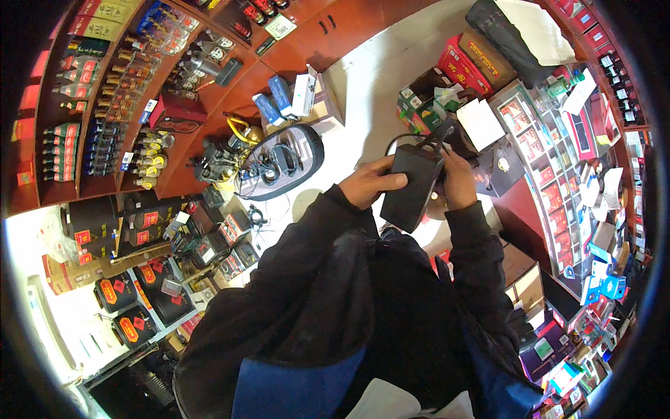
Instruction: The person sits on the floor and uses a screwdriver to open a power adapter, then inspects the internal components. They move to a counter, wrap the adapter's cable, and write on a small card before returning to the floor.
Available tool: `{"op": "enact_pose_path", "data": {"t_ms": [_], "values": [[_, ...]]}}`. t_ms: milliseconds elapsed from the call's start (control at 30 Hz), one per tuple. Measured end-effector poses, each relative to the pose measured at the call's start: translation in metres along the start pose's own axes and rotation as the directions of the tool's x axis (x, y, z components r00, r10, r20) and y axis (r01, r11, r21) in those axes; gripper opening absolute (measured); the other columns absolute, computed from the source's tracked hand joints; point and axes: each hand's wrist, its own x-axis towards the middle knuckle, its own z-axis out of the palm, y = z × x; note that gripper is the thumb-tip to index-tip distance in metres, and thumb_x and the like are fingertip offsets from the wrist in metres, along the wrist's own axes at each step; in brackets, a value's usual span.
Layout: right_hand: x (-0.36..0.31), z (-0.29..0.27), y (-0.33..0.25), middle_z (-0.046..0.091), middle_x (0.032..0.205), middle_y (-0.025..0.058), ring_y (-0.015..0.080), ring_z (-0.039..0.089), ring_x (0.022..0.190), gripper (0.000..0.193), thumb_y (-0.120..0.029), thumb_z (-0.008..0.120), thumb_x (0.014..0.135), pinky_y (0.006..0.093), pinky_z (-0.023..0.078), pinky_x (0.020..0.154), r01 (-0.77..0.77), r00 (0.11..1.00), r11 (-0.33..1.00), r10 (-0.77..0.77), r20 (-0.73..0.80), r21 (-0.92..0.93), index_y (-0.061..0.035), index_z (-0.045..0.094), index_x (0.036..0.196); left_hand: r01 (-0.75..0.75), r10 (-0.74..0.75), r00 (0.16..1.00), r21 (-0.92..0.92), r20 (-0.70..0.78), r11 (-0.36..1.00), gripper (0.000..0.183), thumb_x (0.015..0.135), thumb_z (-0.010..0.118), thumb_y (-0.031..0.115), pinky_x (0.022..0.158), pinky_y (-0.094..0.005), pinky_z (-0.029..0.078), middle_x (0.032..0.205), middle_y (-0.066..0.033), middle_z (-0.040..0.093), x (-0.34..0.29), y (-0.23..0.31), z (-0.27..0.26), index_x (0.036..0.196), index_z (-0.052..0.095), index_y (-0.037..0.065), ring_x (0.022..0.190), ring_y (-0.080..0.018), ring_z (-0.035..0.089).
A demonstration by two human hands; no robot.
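In front of my body I hold a black box-shaped device [410,190], flat-sided and tilted. My left hand [370,183] grips its left side, the thumb lying across the upper face and the other fingers mostly hidden behind. A dark cable [440,135] bunches and loops at the device's far end. Closed around the cable by the device's right edge is my right hand [459,183]; its fingertips are partly hidden, so how it touches the device is unclear.
Ahead to the left, an oval grey tray [315,148] holds coiled cables, beside blue and white boxes [279,96]. Bottle shelves [105,91] line the left. An opened carton [419,112] stands ahead. A glass display counter [541,174] with small packs curves along the right.
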Motion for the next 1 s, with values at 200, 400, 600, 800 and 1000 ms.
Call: {"op": "enact_pose_path", "data": {"t_ms": [200,400,600,800,1000], "values": [[0.037,0.05,0.001,0.064,0.132,0.0142,0.0209,0.063,0.116,0.047,-0.034,0.041,0.111,0.0323,0.048,0.1,-0.318,0.947,0.836,0.306,0.103,0.446,0.0007,0.061,0.137,0.036,-0.018,0.997,-0.24,0.078,0.97,0.077,0.092,0.075,0.04,0.106,-0.0428,0.05,0.136,-0.0143,0.062,0.013,0.026,-0.044,0.15,0.043,0.001,0.123,-0.0276,0.063],[0.083,0.128,-0.044,0.063,0.134,0.0209,0.0283,0.058,0.126,0.05,-0.034,0.047,0.109,0.037,0.042,0.11,0.134,0.98,0.977,-0.155,-0.122,-0.165,0.0056,0.06,0.137,-0.021,0.017,1.0,-0.268,-0.018,0.963,0.079,0.091,0.073,0.049,0.106,-0.0475,0.053,0.137,-0.0168,0.062,0.008,0.073,-0.105,0.15,0.045,0.003,0.122,-0.0294,0.064],[0.112,0.158,-0.091,0.067,0.121,0.0128,0.018,0.065,0.105,0.039,-0.026,0.061,0.106,0.0326,0.052,0.092,0.056,0.967,0.996,-0.072,-0.243,-0.07,0.0049,0.062,0.13,-0.106,0.118,0.993,-0.485,-0.005,0.868,0.072,0.096,0.071,0.043,0.113,-0.0484,0.047,0.143,-0.0153,0.06,-0.016,0.111,-0.169,0.151,0.045,0.004,0.129,-0.0315,0.061],[0.156,0.161,-0.108,0.059,0.141,0.0159,0.0254,0.055,0.131,0.059,-0.029,0.063,0.102,0.0376,0.041,0.111,-0.066,0.996,0.934,0.039,0.085,0.351,0.0024,0.046,0.148,-0.278,0.269,0.96,-0.351,-0.076,0.894,0.091,0.091,0.055,0.076,0.1,-0.0542,0.056,0.127,-0.022,0.064,-0.035,0.126,-0.188,0.144,0.049,0.003,0.115,-0.0354,0.067],[0.151,0.174,-0.119,0.066,0.129,0.0141,0.0232,0.064,0.118,0.056,-0.035,0.055,0.104,0.0365,0.05,0.1,-0.3,0.862,0.913,0.136,0.488,0.276,-0.0009,0.051,0.148,-0.35,0.355,0.933,-0.367,-0.058,0.862,0.091,0.095,0.04,0.081,0.085,-0.0382,0.06,0.125,-0.0178,0.066,-0.036,0.148,-0.181,0.141,0.054,0.004,0.103,-0.0264,0.07]]}}
